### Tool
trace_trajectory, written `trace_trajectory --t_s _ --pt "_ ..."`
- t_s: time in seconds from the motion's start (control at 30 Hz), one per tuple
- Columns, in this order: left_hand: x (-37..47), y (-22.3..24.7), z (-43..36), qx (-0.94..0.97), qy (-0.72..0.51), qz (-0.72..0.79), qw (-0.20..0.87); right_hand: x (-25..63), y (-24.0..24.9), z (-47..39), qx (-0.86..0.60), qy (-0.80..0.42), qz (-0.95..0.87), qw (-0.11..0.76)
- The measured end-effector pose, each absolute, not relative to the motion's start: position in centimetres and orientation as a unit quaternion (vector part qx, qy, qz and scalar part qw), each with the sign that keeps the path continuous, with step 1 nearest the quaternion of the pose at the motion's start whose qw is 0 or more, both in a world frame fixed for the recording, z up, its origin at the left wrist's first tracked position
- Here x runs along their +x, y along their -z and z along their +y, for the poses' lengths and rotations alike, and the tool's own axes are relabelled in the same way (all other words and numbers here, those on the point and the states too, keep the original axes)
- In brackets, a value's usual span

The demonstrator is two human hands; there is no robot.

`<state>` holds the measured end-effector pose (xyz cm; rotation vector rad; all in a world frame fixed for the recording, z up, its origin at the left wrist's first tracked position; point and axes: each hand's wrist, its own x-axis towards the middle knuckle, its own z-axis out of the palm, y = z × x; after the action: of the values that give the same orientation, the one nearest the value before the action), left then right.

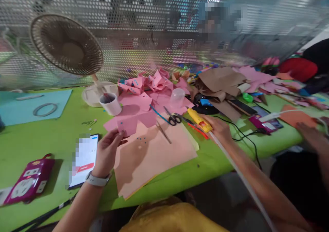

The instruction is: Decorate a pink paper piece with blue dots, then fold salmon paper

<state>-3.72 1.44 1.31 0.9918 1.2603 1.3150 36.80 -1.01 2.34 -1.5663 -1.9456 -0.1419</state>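
Observation:
My left hand (109,149), a pale watch band on its wrist, pinches the edge of a pink paper piece (133,124) that bears a blue dot. Closed round a yellow hot glue gun (199,120) is my right hand (218,127). The gun's nozzle points up and left, and a long whitish strand trails from its back end. Below the pink piece lie peach paper sheets (154,166) with several small blue dots (141,140) on them. Black-handled scissors (172,118) and thin tweezers (163,132) rest near the sheets' upper edge.
A fan (68,46) stands at the back left by a white cup (110,104). Nearby are a phone (86,163) and a magenta pouch-like object (31,180). Folded pink paper shapes (159,81) and brown paper (221,82) crowd the back. Another person's hand (308,132) is at right, near black cables (246,136).

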Motion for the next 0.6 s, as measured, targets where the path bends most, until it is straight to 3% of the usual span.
trace_trajectory --t_s 0.1,0.27,0.6 --pt "-3.8 -1.3 1.7 0.395 -0.556 0.527 0.507 40.4 -0.4 -0.6 -0.641 0.045 -0.730 0.233" --pt "-4.0 -1.7 1.9 0.366 -0.578 0.533 0.498 44.4 -0.1 1.2 -0.653 -0.011 -0.736 0.176" --pt "-4.7 -1.5 2.7 0.337 -0.633 0.520 0.464 48.3 0.4 3.1 -0.679 -0.130 -0.690 0.216"
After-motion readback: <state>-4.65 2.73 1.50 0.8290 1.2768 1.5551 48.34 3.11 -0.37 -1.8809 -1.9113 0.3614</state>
